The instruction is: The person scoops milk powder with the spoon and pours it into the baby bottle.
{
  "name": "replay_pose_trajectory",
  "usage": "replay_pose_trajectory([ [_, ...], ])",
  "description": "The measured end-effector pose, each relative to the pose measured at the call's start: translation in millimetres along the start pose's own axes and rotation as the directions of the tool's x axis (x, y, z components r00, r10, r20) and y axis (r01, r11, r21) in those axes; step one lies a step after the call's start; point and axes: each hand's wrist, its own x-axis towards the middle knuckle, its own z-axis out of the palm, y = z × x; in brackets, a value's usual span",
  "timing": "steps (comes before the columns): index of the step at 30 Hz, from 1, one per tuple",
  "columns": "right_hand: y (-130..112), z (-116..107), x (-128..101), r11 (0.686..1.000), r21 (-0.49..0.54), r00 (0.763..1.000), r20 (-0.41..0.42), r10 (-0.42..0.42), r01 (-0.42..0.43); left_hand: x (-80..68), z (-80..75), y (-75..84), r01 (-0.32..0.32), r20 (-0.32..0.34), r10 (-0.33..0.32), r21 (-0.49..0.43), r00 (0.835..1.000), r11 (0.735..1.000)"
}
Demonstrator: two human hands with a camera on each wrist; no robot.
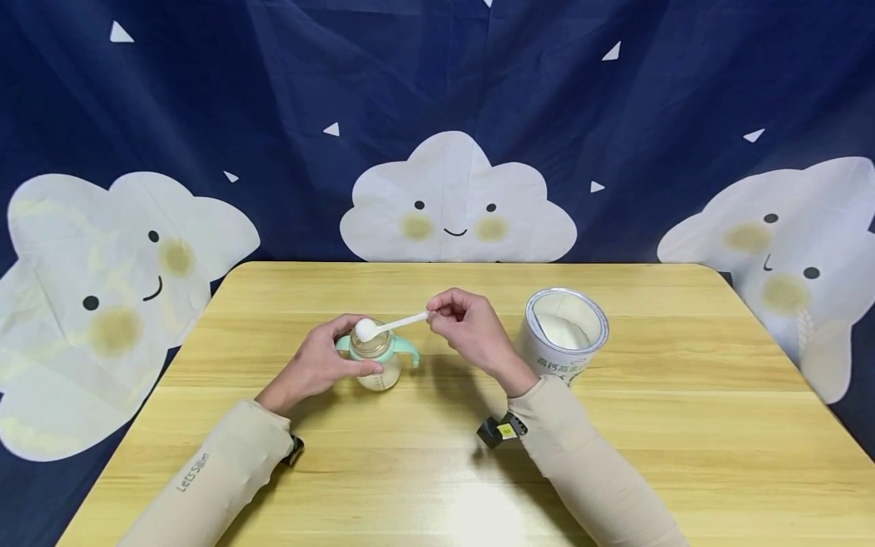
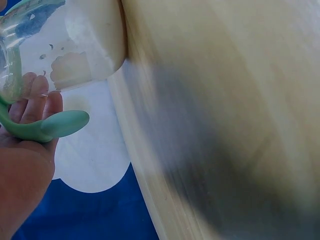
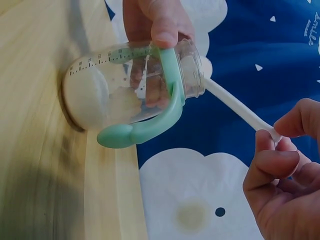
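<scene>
A clear baby bottle (image 1: 383, 378) with a mint-green two-handled collar (image 3: 172, 75) stands uncapped on the table, left of centre. Pale powder lies in its bottom, seen sideways in the right wrist view. My left hand (image 1: 321, 358) grips the bottle near the neck, thumb on the near side and fingers (image 2: 35, 107) behind. My right hand (image 1: 472, 330) pinches the end of a white scoop's handle (image 3: 240, 107) between thumb and fingertips. The scoop's bowl (image 1: 367, 330) is right at the bottle's mouth; in the right wrist view the bottle neck partly hides it.
An open tin (image 1: 557, 355) of white powder stands right of my right hand, partly behind that wrist. The wooden table (image 1: 683, 395) runs back to a dark blue curtain (image 1: 294, 91) printed with smiling clouds.
</scene>
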Motion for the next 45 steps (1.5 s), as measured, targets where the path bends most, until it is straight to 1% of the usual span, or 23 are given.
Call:
replay_pose_trajectory([
  [7,-1,-3,-2,0.999,0.004,0.998,-0.017,-0.053,0.053,-0.1,0.8,-0.8,-0.005,-0.002,0.005,0.005,1.0,1.0],
  [13,2,-4,-2,0.992,-0.111,0.998,-0.004,-0.062,0.062,0.5,-0.4,-0.4,0.013,0.001,-0.013,-0.008,1.0,1.0],
  [15,2,-4,-2,0.99,-0.127,0.998,0.0,-0.061,0.061,0.7,-0.5,-0.2,0.017,0.005,-0.016,-0.017,1.0,1.0],
  [20,2,-7,-3,0.996,-0.084,0.999,0.031,-0.042,0.044,0.8,-0.3,0.7,0.013,0.013,-0.013,-0.033,1.0,0.999],
  [23,3,-9,-4,0.999,-0.045,0.998,0.058,-0.021,0.023,0.6,-0.4,1.0,0.012,0.014,-0.012,-0.03,1.0,0.999],
  [26,3,-11,-5,1.0,-0.023,0.998,0.065,-0.013,0.014,0.6,-0.9,0.8,0.015,0.016,-0.015,-0.018,1.0,1.0],
  [32,0,-16,-8,1.0,-0.016,0.999,0.033,-0.015,0.015,0.3,-1.7,2.7,0.02,0.03,-0.02,0.01,0.999,1.0],
  [39,-6,-23,-12,0.998,-0.062,1.0,-0.005,-0.018,0.018,1.7,-3.8,6.3,0.025,0.042,-0.028,0.081,0.999,0.996],
  [45,-9,-28,-14,1.0,-0.014,1.0,-0.028,0.014,-0.014,4.6,-7.2,12.1,0.038,0.033,-0.041,0.104,0.999,0.994],
])
